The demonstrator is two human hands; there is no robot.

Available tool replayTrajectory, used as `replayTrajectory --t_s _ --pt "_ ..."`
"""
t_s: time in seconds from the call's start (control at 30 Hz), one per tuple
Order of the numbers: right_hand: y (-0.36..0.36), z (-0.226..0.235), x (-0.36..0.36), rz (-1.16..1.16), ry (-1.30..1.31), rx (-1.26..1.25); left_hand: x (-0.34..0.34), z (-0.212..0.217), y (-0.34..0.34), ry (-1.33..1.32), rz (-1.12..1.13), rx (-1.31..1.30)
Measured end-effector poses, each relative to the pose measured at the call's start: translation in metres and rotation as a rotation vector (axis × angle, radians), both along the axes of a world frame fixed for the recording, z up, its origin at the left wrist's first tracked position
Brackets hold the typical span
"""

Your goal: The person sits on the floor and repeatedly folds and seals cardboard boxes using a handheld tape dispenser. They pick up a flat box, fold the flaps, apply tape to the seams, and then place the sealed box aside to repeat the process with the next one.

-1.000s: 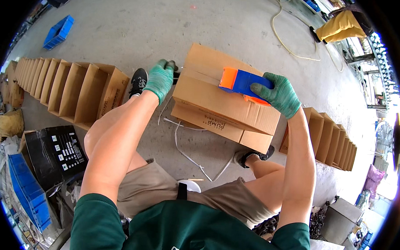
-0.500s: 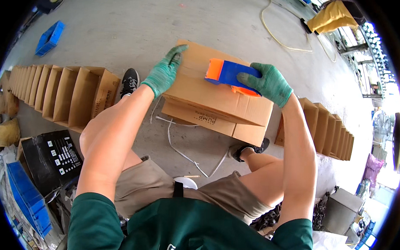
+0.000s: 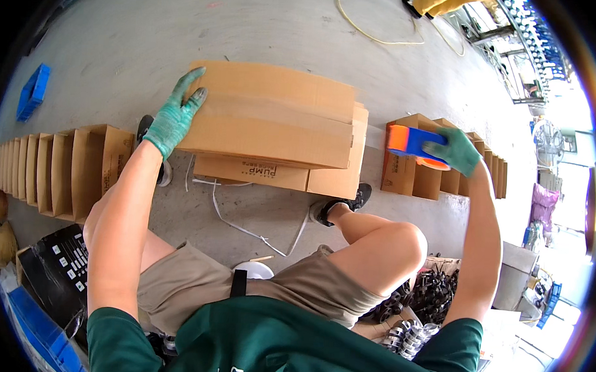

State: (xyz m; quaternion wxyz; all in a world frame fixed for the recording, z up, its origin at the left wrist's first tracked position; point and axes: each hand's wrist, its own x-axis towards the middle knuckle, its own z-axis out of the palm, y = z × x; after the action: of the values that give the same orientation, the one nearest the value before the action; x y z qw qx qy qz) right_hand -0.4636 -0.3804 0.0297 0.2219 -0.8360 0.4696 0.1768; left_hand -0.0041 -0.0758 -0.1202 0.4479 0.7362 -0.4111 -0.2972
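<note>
Left hand (image 3: 172, 119), green glove, flat on left end of cardboard box (image 3: 274, 123), fingers spread, not gripping. Box sits on stacked box between knees, above concrete floor (image 3: 119, 42). Right hand (image 3: 458, 152) clamped on orange-blue tape dispenser (image 3: 411, 143), just off box's right edge, tape strip bridging gap. Open cartons (image 3: 69, 168) lined along left.

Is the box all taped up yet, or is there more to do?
A clear tape strip already runs across the cardboard box. The right hand holds the orange tape dispenser just off the box's right edge, tape not yet cut. The left hand steadies the box. Rows of open boxes on the floor remain untaped.
</note>
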Motion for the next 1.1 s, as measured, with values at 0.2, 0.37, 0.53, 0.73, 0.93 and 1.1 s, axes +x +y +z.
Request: replayTrajectory --t_s 0.2,0.37,0.53,0.73,0.93,1.1 --pt "0.011 -0.036 0.06 0.001 0.061 0.052 0.001 -0.002 -0.001 0.02 0.017 0.037" --pt "0.049 -0.05 0.121 0.214 0.195 -0.108 -0.005 0.004 -0.006 0.012 0.01 0.0" --pt "0.071 -0.04 0.145 0.275 0.298 -0.2 -0.002 0.0 -0.005 0.029 -0.003 -0.029" --pt "0.088 -0.047 0.126 0.422 0.337 -0.206 0.0 -0.004 -0.005 -0.019 -0.002 0.012" --pt "0.094 -0.181 0.102 0.212 0.203 -0.378 0.007 -0.009 0.0 -0.12 0.03 0.048" --pt "0.107 -0.28 0.081 -0.079 -0.386 -0.252 0.003 -0.004 -0.004 -0.038 0.029 0.069"
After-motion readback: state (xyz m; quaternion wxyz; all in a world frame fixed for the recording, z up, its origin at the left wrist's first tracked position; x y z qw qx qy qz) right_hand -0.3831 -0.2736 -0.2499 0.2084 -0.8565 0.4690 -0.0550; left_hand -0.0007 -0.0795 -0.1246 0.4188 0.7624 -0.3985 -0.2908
